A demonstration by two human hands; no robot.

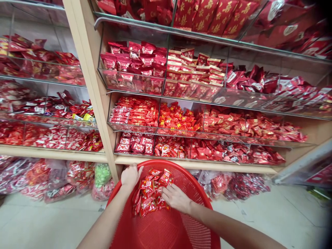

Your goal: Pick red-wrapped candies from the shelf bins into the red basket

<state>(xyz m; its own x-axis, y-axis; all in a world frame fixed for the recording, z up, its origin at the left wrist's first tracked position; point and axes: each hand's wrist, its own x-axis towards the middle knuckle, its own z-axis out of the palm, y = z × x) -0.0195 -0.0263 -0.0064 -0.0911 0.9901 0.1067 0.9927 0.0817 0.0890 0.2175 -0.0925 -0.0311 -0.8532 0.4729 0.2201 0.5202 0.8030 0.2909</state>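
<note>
A large red plastic basket (195,181) with mesh sides stands in front of me. My left hand (130,177) is closed round its far left rim, thumb on the inner side. Shiny red-and-gold candy packets (147,190) lie heaped against the basket's far wall. Reaching into that heap from the right, my right hand (175,197) has its fingers bent over packets at the pile's right edge. Its fingertips are partly hidden among the wrappers.
Wooden shelving (89,69) with glass dividers rises beyond the basket, filled with red-wrapped sweets. Below the bottom shelf, clear bags of sweets (80,174) sit on the pale tiled floor (259,221), left and right of the basket.
</note>
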